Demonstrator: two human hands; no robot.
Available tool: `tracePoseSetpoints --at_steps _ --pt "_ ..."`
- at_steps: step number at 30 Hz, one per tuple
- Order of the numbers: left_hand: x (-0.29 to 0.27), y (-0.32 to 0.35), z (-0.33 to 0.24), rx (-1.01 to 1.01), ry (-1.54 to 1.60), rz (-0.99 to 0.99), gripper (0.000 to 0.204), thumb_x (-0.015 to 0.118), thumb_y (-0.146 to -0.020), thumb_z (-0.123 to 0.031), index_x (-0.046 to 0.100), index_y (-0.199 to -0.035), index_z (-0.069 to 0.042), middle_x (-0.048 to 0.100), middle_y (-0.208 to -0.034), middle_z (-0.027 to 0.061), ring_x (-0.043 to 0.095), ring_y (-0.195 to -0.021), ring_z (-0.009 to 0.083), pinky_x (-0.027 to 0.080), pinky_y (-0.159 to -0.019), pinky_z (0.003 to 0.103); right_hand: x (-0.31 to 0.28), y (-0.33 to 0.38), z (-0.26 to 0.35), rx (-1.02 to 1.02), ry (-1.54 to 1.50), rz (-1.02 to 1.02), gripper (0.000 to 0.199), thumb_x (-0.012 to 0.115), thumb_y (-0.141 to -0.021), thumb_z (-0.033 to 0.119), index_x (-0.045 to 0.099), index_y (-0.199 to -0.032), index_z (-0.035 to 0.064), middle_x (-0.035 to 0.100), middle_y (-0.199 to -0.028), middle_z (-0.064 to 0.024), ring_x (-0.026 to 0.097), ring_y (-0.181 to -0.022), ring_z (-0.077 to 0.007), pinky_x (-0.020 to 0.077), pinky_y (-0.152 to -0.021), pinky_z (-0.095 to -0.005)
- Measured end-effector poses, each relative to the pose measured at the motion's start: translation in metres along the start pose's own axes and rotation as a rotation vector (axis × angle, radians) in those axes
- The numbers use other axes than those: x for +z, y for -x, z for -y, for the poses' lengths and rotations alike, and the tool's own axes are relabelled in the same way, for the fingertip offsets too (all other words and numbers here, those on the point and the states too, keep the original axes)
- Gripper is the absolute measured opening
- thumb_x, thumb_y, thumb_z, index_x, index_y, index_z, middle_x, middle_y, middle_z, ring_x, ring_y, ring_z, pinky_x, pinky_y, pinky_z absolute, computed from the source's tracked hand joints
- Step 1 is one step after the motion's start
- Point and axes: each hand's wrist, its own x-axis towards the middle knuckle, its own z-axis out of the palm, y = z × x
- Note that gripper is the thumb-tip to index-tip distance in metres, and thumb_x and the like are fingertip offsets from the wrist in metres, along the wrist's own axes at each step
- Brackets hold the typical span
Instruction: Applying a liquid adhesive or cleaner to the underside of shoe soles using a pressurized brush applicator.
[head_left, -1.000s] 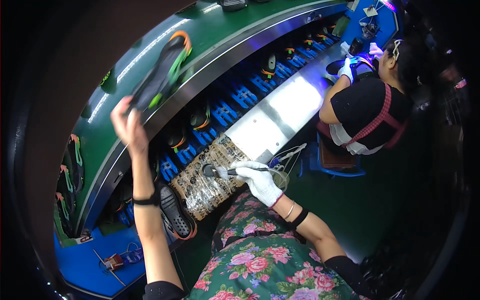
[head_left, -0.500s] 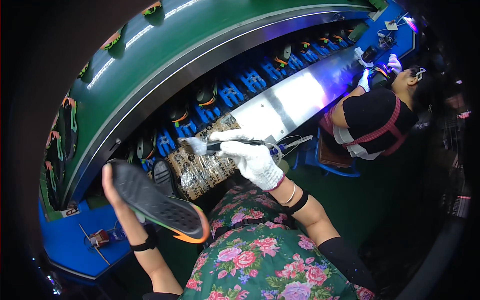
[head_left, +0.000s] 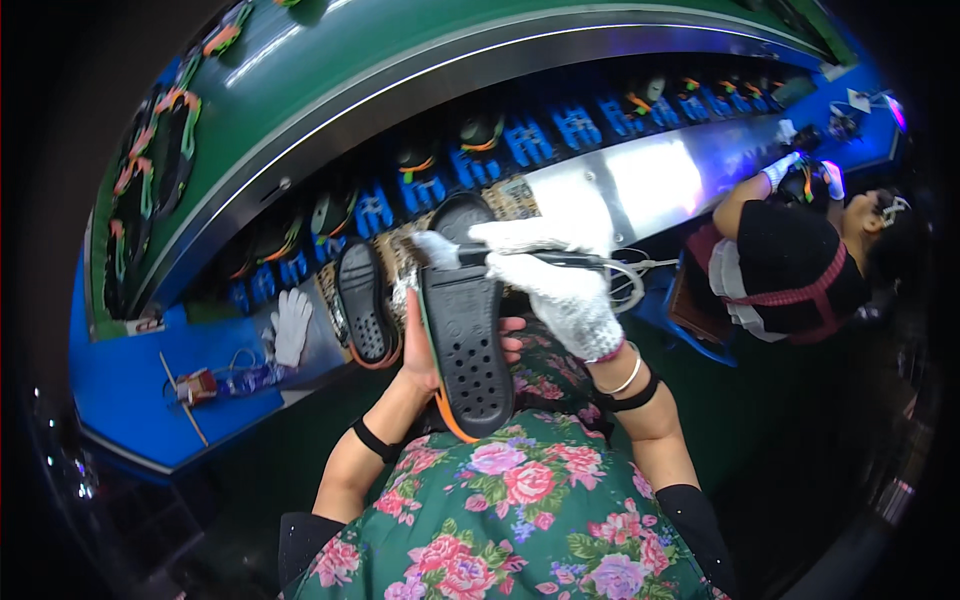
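Observation:
A black shoe sole (head_left: pixel 468 345) with orange and green edging lies in my bare left hand (head_left: pixel 420 345), above my lap. Its heel, dotted with round holes, points toward me. The thumb shows at its left side and fingertips curl out at its right. My right hand (head_left: pixel 565 290), in a white knit glove, grips the black handle of a brush (head_left: pixel 435 249). The pale bristles are over the front half of the sole; whether they touch it I cannot tell. A second black sole (head_left: pixel 362 300) rests on the bench to the left.
Behind the bench (head_left: pixel 570 205) runs a row of blue holders (head_left: pixel 525 140) with shoe parts. Further back is a green conveyor (head_left: pixel 400 40). A white glove (head_left: pixel 291 325) lies near the blue table (head_left: pixel 120 385) at left. White tubing (head_left: pixel 628 290) trails from the brush. A co-worker (head_left: pixel 785 250) sits at right.
My left hand has swung the sole rightward and turned it heel toward me, under the brush. My right hand still grips the brush. The whole view has shifted, showing the loose glove.

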Motion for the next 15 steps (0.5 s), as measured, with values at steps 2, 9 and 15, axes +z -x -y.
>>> tracePoseSetpoints --at_steps 2,9,15 --pt "-0.004 -0.005 -0.002 0.088 0.011 -0.031 0.115 0.021 -0.082 -0.098 0.038 -0.156 -0.011 0.061 -0.127 0.0281 0.066 -0.104 0.0413 0.051 -0.098 0.058 0.009 -0.002 0.022 0.154 -0.122 -0.113 0.026 0.071 -0.089 -0.003 0.075 -0.115 -0.005 0.077 -0.11 -0.0162 0.073 -0.094 -0.0173 0.0602 -0.083 -0.0286" --pt "0.057 -0.03 -0.012 0.285 0.207 0.04 0.116 0.017 -0.081 -0.099 0.052 -0.142 -0.006 0.067 -0.119 0.0216 0.069 -0.101 0.0366 0.056 -0.093 0.052 0.015 -0.021 0.028 -0.174 0.341 -0.051 0.027 0.079 -0.083 0.004 0.078 -0.109 0.0021 0.078 -0.097 -0.0103 0.074 -0.077 -0.0175 0.059 -0.067 -0.0301" --pt "0.044 -0.041 0.006 0.451 0.036 0.126 0.109 0.02 -0.087 -0.093 0.048 -0.15 -0.008 0.063 -0.136 0.0131 0.066 -0.116 0.0282 0.056 -0.099 0.044 0.014 -0.049 0.039 -0.791 0.965 -0.048 0.036 0.076 -0.08 0.001 0.077 -0.116 0.0069 0.076 -0.117 -0.0118 0.073 -0.102 -0.0279 0.0563 -0.09 -0.038"
